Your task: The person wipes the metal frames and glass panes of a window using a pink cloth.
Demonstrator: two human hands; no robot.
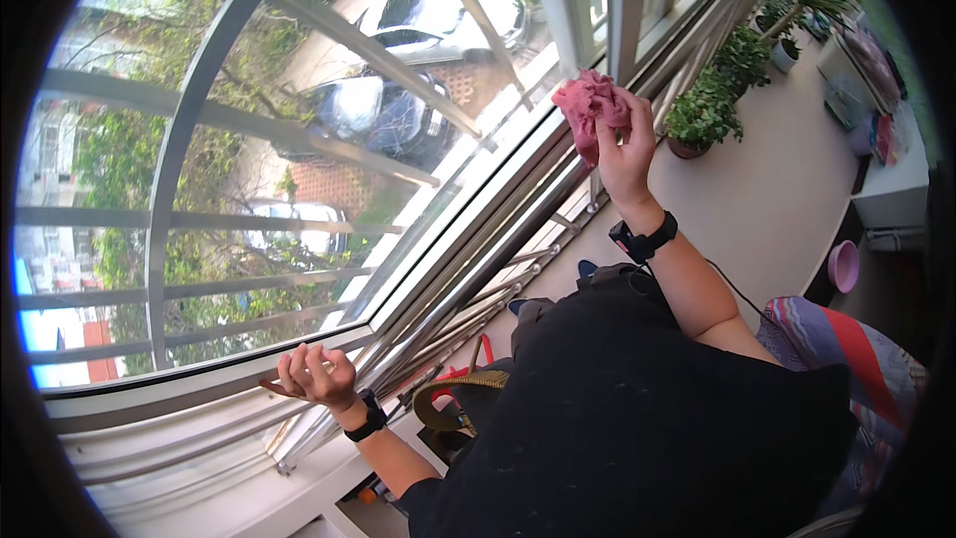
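Observation:
A crumpled pink cloth (pixel 592 108) is gripped in my right hand (pixel 626 146), at the upper right end of the window's lower frame. The cloth lies close to the window frame (pixel 478 220); whether it touches the frame is hard to tell. My left hand (pixel 317 376) is at the lower left, beside the frame's corner, with fingers apart and slightly curled and nothing in it. Behind the window glass (pixel 299 187) run metal bars (pixel 160 187). Each wrist has a black band.
A metal railing (pixel 478 261) runs along the window. Potted plants (pixel 702 116) stand on the pale floor at the upper right. A pink basin (pixel 843 267) is at the right, near striped fabric (pixel 851 344). A white ledge (pixel 224 486) is at the lower left.

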